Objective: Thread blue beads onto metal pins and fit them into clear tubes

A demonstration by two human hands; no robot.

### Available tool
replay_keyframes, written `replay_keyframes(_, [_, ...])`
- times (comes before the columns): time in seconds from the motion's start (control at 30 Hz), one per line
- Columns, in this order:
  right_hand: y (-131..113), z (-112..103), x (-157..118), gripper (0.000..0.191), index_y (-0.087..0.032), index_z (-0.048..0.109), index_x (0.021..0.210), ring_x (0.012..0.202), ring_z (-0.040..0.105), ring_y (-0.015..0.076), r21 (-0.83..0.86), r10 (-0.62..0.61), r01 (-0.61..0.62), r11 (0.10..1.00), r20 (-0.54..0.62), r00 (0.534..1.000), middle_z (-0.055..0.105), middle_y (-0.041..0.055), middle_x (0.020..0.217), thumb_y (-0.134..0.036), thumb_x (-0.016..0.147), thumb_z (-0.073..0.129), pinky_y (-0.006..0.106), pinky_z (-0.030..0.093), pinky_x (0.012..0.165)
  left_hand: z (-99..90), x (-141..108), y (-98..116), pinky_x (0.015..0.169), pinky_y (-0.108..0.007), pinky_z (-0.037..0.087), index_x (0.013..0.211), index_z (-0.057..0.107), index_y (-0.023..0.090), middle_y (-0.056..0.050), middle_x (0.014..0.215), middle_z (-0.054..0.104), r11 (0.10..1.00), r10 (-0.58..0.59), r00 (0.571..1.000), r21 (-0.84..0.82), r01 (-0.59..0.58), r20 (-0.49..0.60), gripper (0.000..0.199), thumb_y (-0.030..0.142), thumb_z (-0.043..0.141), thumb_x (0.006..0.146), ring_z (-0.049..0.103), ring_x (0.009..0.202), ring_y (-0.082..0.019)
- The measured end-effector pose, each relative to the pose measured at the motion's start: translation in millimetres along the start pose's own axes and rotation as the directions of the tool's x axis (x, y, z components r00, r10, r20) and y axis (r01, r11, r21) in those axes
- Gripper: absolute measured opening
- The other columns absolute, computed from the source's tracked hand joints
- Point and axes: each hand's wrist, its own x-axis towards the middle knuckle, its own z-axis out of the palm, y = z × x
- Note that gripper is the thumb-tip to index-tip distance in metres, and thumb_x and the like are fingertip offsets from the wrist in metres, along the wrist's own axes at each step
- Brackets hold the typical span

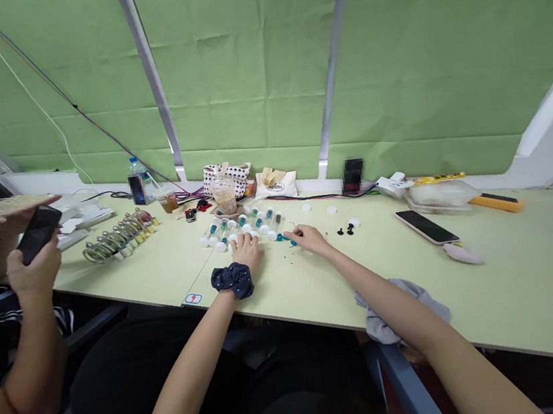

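Near the front of the bench [407, 285], at the centre of the frame, the left hand [246, 251], a navy scrunchie [232, 281] at its wrist, lay open against a row of white-capped clear tubes [239, 230]. The right hand [311, 240] drew its fingers toward a small teal part [284, 237], though I couldn't tell whether that grip held it. Farther off, at the left of the frame, a co-worker's hands [35, 273] held a black phone [39, 234].

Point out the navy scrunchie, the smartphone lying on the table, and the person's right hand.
Navy scrunchie [232, 281], head view, on its fabric.
Smartphone [427, 226], head view, on its dark screen.
Right hand [311, 239], head view, on the back of the hand.
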Motion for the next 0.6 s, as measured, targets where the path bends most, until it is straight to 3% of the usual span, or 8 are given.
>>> replay_keyframes(0.13, [-0.1,0.4,-2.5,0.041,-0.019,0.061,0.075,0.072,0.058,0.0156,-0.027,-0.071,0.073,0.997,0.043,0.997,0.067,0.0034,0.080,-0.059,0.076,0.050,0.023,0.038,0.061,5.0,-0.8,-6.0,0.091,-0.049,0.026,0.104,0.056,0.022,-0.012,0.111,0.055,0.991,0.048,0.999,-0.125,-0.049,-0.009,0.025,0.034,0.054,0.082,0.042,0.108,-0.031])
replay_keyframes(0.3, [0.2,4.5,-3.2,0.040,-0.019,0.060,0.075,0.071,0.058,0.0147,0.059,-0.157,0.154,0.986,0.069,0.985,0.066,0.0028,0.078,-0.058,0.077,0.050,0.024,0.039,0.063,1.0,-4.0,-2.1,0.096,-0.048,0.019,0.110,0.053,0.027,-0.006,0.107,0.060,0.949,0.124,0.990,-0.283,-0.137,-0.064,0.028,0.041,0.047,0.086,0.042,0.110,-0.026])
replay_keyframes(0.6, [-3.5,6.7,-5.2,0.036,-0.018,0.054,0.088,0.070,0.056,0.0139,0.280,-0.301,0.245,0.928,0.175,0.938,0.062,0.0020,0.078,-0.053,0.080,0.050,0.025,0.042,0.064,-0.9,-6.0,6.2,0.098,-0.045,0.018,0.113,0.051,0.025,-0.005,0.098,0.063,0.915,0.225,0.972,-0.328,-0.236,-0.071,0.032,0.043,0.040,0.089,0.047,0.104,-0.022])
